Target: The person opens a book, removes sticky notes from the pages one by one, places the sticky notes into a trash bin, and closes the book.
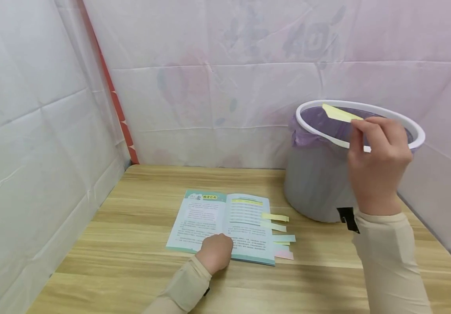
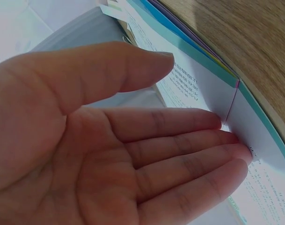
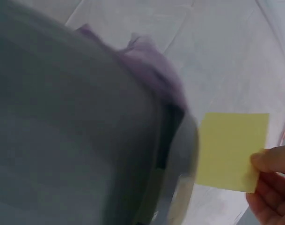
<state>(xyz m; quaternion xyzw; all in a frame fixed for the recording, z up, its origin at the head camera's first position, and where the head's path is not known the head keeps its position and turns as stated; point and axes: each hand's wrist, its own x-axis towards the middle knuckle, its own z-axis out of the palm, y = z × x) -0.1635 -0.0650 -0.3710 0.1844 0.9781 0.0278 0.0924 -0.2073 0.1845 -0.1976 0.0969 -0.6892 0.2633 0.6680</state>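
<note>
My right hand [image 1: 378,168] pinches the featherlight, floppy yellow paper sticky note [image 1: 340,114] by one corner above the white-rimmed grey bin [image 1: 315,183]; my left hand [image 1: 215,252], fingers straight, presses the open booklet [image 1: 225,220].

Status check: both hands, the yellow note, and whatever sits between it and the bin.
Left hand flat on open book. Right hand pinches yellow sticky note over bin. Nothing in the way.

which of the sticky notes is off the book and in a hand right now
The yellow sticky note, pinched in the right hand above the bin. The other notes stick out from the open book's right edge.
</note>
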